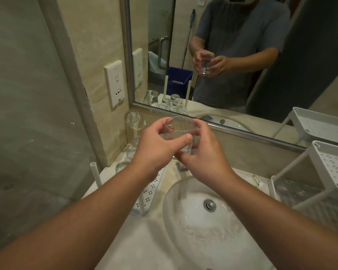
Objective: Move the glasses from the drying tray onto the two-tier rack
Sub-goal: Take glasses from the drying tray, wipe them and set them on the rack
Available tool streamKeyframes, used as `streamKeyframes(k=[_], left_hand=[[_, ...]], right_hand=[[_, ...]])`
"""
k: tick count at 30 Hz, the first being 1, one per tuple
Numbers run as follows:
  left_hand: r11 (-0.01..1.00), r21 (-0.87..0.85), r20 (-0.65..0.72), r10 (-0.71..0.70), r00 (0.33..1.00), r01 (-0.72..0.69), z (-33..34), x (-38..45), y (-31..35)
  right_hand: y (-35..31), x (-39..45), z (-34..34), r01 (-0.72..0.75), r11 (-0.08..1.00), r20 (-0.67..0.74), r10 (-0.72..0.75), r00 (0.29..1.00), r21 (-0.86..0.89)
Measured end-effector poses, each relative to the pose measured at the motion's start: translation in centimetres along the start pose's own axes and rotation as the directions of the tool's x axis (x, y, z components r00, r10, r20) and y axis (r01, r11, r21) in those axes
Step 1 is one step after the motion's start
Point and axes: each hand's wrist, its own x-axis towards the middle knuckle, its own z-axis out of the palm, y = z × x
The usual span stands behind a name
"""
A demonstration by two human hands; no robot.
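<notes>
Held at centre frame above the sink [183,221]: one clear glass [180,131], upright, rim up. Gripped by left hand [154,151], fingers curled round its far side, thumb on the near wall. Gripped low by right hand [205,160], fingers wrapped under the base. At lower left on the bench [156,227], white drying tray [150,189] with more glasses [132,131] behind. At right edge, white two-tier rack [332,164].

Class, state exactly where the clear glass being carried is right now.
In the head view the glass sits centre frame, held by both the left hand and right hand, above the sink in front of the mirror.
</notes>
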Motion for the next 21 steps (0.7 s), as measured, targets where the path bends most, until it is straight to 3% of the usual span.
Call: streamKeyframes(k=[11, 21], left_hand=[[0.998, 0.027, 0.156, -0.054, 0.986, 0.050, 6.4, -1.7, -2.9], [0.979, 0.151, 0.336, -0.178, 0.925, 0.134, 16.7, -5.9, -6.7]], right_hand=[[5.6, -4.3, -3.5, -0.134, 0.991, -0.082, 0.133, 0.988, 0.002], [13.7, -11.6, -9.8, -0.294, 0.955, -0.135, 0.289, 0.948, -0.021]])
